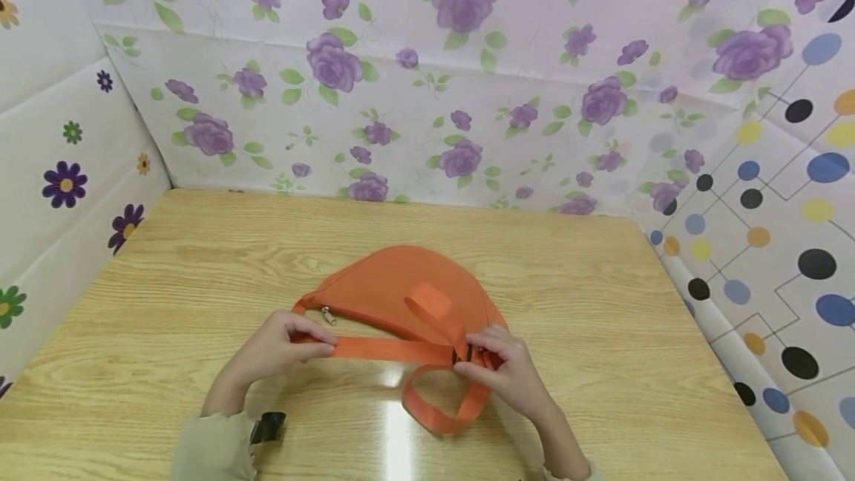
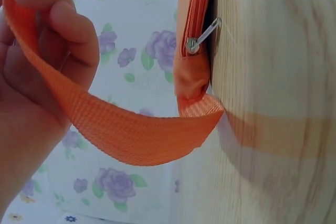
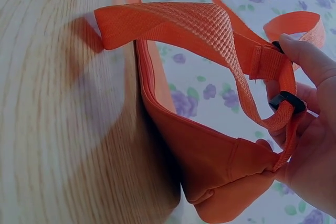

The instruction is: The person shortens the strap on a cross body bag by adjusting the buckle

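An orange waist bag (image 1: pixel 401 280) lies on the table, its zipper edge toward me and a metal zipper pull (image 2: pixel 192 44) near its left end. My left hand (image 1: pixel 283 347) pinches the orange strap (image 1: pixel 390 348), which runs from the bag's left end and is stretched across to the right. With thumb and fingers, my right hand (image 1: pixel 504 366) grips the black strap buckle (image 3: pixel 287 101) at the bag's right end. One strap loop (image 1: pixel 437 425) hangs toward me below the buckle; another stands up over the bag's body.
The wood-grain table (image 1: pixel 568 273) spreads around the bag. A purple-flowered cloth (image 1: pixel 461 80) covers the back, with a dotted cloth (image 1: pixel 768 258) on the right and a flowered one on the left. A black band (image 1: pixel 269 427) sits by my left sleeve.
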Tool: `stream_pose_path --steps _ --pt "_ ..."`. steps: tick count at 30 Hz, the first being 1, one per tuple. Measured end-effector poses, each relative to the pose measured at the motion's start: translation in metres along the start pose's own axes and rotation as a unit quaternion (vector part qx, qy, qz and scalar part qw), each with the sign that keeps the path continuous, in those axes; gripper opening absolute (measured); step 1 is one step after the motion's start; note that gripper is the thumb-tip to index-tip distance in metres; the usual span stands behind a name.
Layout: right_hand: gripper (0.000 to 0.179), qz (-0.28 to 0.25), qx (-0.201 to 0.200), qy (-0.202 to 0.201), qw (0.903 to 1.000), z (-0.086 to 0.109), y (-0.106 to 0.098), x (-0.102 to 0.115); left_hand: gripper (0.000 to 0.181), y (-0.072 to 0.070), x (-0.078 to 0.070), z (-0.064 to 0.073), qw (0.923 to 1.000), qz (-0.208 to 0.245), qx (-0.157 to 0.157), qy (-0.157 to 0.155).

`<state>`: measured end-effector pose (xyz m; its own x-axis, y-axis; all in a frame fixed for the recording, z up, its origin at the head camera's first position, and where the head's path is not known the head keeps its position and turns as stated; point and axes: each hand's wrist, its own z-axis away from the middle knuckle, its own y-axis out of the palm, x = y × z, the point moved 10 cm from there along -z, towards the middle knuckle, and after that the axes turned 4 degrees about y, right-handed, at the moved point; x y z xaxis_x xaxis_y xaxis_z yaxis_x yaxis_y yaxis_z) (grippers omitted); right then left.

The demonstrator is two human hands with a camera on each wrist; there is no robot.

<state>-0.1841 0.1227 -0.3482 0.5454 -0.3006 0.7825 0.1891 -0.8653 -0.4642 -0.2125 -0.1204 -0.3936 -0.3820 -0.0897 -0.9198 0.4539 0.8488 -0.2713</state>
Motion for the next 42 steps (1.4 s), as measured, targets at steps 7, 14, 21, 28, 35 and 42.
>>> stream_pose_path --steps 7,14,21,28,35,42 --pt "0.018 0.002 0.001 -0.011 0.9999 0.0 0.0 0.002 0.009 -0.008 0.002 0.006 0.9996 -0.016 -0.015 -0.02" --pt "0.018 0.007 -0.001 -0.001 1.0 -0.001 0.001 0.002 0.008 -0.006 0.004 0.006 0.9999 -0.009 -0.002 -0.009" --pt "0.018 0.0 0.0 0.004 1.0 -0.001 0.001 0.001 0.008 0.003 0.007 0.004 0.9996 -0.008 0.025 -0.012" --pt "0.017 -0.001 0.004 0.007 1.0 -0.001 0.002 0.001 0.011 0.016 0.009 -0.002 0.9984 -0.004 0.054 -0.017" --pt "0.018 -0.006 0.003 0.0 1.0 -0.002 0.002 0.003 0.009 0.033 0.006 -0.015 0.9973 -0.016 0.07 0.013" --pt "0.018 -0.007 0.003 -0.006 1.0 -0.002 0.002 0.004 0.015 0.053 0.011 -0.027 0.9959 -0.018 0.087 -0.014"
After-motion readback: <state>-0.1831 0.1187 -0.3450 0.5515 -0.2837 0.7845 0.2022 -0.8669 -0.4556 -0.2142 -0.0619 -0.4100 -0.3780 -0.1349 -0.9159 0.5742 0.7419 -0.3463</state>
